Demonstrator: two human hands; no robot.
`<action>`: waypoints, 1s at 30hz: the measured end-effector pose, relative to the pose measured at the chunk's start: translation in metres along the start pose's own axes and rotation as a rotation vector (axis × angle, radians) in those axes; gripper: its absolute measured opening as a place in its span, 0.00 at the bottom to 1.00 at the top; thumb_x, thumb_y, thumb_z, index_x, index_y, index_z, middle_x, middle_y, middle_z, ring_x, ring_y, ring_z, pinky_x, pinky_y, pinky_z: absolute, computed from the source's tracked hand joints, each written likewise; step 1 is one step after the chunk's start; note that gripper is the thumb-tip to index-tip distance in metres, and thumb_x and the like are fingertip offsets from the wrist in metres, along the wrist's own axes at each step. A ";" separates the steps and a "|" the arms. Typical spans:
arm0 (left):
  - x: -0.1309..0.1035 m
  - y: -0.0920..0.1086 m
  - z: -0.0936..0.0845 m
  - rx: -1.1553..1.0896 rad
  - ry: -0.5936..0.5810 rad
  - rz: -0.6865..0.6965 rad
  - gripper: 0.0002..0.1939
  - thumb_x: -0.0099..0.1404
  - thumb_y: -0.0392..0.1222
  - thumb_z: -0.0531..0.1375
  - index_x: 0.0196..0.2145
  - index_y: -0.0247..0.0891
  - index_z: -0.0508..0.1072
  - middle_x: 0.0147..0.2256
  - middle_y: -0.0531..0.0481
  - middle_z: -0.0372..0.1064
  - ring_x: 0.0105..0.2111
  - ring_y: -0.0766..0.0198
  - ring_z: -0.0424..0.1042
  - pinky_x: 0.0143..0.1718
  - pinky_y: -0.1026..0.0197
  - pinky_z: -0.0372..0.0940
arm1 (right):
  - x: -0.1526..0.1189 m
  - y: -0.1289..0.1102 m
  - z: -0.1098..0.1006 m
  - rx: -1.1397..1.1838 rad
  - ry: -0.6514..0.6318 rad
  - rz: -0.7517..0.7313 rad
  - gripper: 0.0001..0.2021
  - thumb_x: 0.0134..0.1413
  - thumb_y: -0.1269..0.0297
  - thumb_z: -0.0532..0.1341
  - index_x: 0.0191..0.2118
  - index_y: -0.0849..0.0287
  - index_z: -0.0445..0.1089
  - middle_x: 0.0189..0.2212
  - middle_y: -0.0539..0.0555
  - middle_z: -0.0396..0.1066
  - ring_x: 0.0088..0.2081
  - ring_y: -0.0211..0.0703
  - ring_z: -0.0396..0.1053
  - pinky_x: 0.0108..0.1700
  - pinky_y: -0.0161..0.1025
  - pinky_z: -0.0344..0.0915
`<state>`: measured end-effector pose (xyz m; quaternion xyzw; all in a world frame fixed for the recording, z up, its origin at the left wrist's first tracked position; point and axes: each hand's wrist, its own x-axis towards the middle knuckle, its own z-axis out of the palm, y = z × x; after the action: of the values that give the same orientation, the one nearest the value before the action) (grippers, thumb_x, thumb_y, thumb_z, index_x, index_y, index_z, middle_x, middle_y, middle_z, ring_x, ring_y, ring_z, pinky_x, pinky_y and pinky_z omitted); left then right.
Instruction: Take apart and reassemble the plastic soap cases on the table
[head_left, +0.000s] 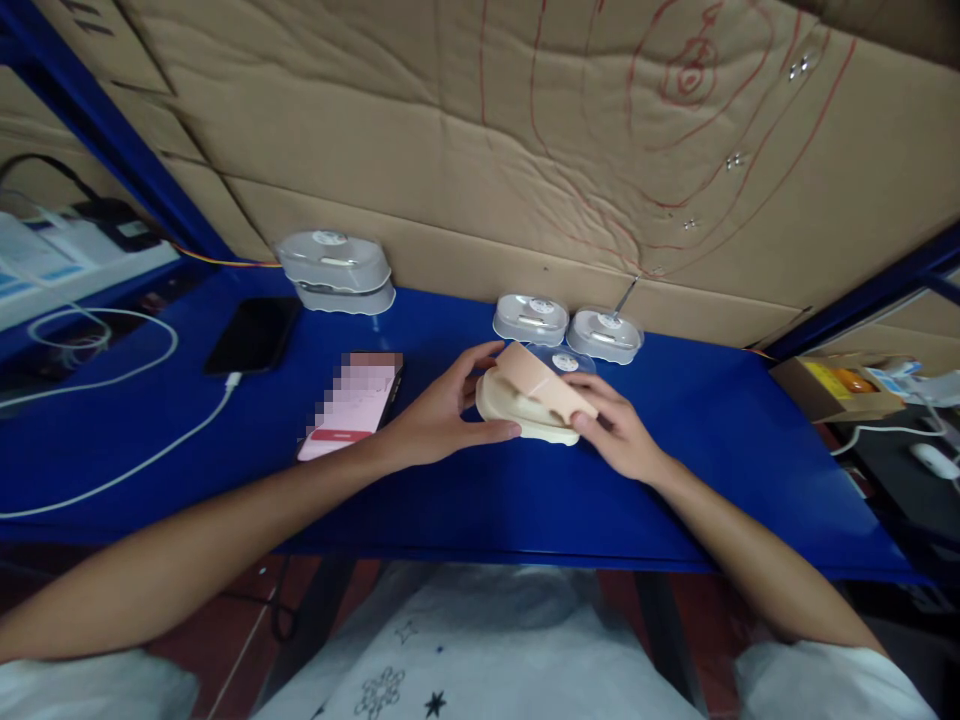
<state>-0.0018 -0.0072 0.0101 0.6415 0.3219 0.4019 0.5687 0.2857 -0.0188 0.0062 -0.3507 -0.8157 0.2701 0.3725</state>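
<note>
My left hand point(442, 410) curls around the left side of a cream, oval, shallow tray point(487, 400), thumb along its near rim. My right hand point(619, 430) pinches a flat peach-coloured piece point(540, 380) with a notched lower edge. The piece is tilted above the tray and hides part of its inside. Just behind it, partly covered, is a clear lid point(581, 362) with a round white label. Two small grey lidded boxes point(531, 318) point(606, 334) stand farther back.
Stacked grey boxes point(337, 270) stand at the back left. A dark phone point(251, 335) on a white cable and a phone with a lit pink screen point(356, 400) lie on the blue table point(480, 510). Cardboard point(375, 130) walls the back; an open carton point(840, 390) sits right.
</note>
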 end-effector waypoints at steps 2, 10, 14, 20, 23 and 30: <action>0.000 0.000 0.001 -0.049 0.038 -0.012 0.51 0.55 0.46 0.78 0.70 0.51 0.59 0.68 0.40 0.58 0.64 0.43 0.68 0.63 0.41 0.68 | -0.002 -0.004 0.005 -0.119 -0.082 -0.093 0.23 0.74 0.54 0.59 0.70 0.47 0.67 0.69 0.59 0.65 0.70 0.56 0.63 0.71 0.59 0.62; -0.002 0.000 0.005 -0.107 0.065 -0.082 0.53 0.53 0.46 0.78 0.71 0.50 0.59 0.72 0.39 0.55 0.63 0.40 0.70 0.60 0.40 0.71 | -0.005 -0.005 0.018 -0.305 -0.246 -0.189 0.32 0.76 0.54 0.55 0.78 0.42 0.45 0.76 0.57 0.54 0.76 0.56 0.52 0.74 0.62 0.57; -0.001 0.003 0.006 -0.131 0.038 -0.140 0.51 0.52 0.43 0.79 0.69 0.44 0.63 0.69 0.39 0.63 0.67 0.39 0.65 0.64 0.40 0.67 | 0.000 0.011 0.008 -0.260 -0.193 -0.151 0.31 0.76 0.42 0.42 0.77 0.43 0.50 0.76 0.56 0.55 0.76 0.55 0.53 0.74 0.61 0.55; -0.001 0.004 0.004 -0.181 0.006 -0.237 0.48 0.53 0.42 0.78 0.68 0.43 0.65 0.68 0.39 0.64 0.68 0.40 0.64 0.66 0.40 0.63 | 0.005 0.055 -0.016 -0.557 -0.107 0.084 0.34 0.72 0.41 0.56 0.75 0.48 0.56 0.75 0.63 0.56 0.76 0.67 0.50 0.71 0.76 0.50; 0.001 0.001 0.003 -0.286 -0.023 -0.269 0.49 0.51 0.38 0.78 0.68 0.44 0.65 0.68 0.41 0.65 0.70 0.41 0.61 0.69 0.41 0.60 | 0.006 0.058 -0.017 -0.529 -0.056 0.076 0.29 0.73 0.45 0.57 0.72 0.51 0.64 0.70 0.62 0.65 0.73 0.63 0.58 0.71 0.70 0.57; 0.004 -0.008 0.000 -0.366 0.017 -0.279 0.45 0.52 0.35 0.77 0.66 0.46 0.68 0.65 0.42 0.69 0.68 0.43 0.65 0.67 0.41 0.62 | 0.001 0.027 -0.002 -0.055 0.176 0.245 0.26 0.76 0.45 0.50 0.71 0.45 0.65 0.62 0.54 0.75 0.57 0.54 0.77 0.56 0.57 0.79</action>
<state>0.0008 -0.0028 0.0031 0.4734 0.3340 0.3767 0.7228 0.2969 -0.0014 -0.0109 -0.4800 -0.7379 0.2593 0.3973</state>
